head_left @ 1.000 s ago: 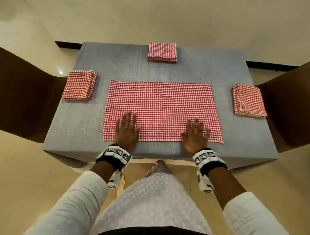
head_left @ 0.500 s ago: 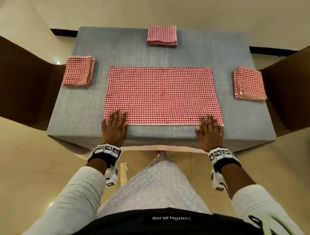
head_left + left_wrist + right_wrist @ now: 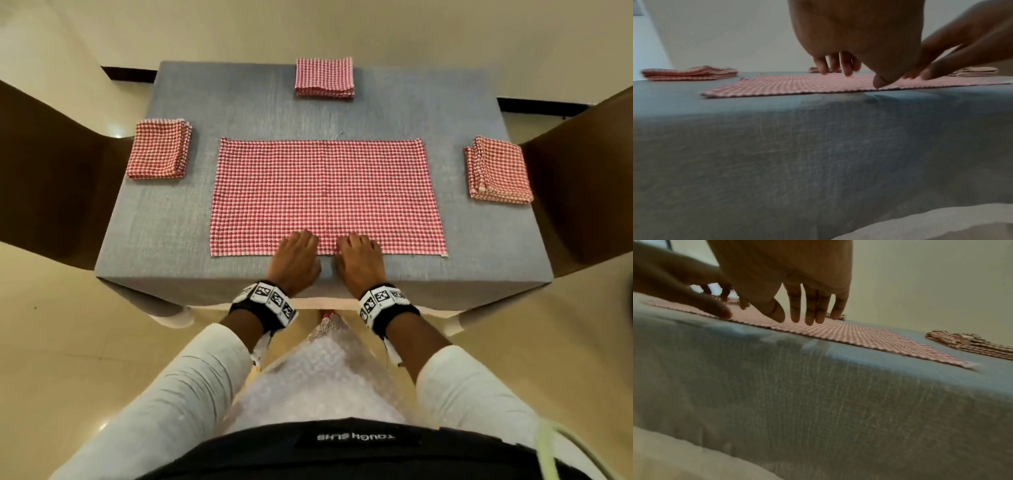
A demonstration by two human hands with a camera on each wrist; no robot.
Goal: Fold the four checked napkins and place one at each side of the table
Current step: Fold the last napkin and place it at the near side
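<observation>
Grey cloth covers the table. At its middle lies the spread napkin; three folded napkins sit left, right and beyond it. Left hand and right hand rest side by side on its near edge, fingers extended, gripping nothing.

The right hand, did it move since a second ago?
Yes. The right hand slid left along the near edge of the spread napkin, away from its right corner toward the middle, and now sits beside the left hand.
</observation>
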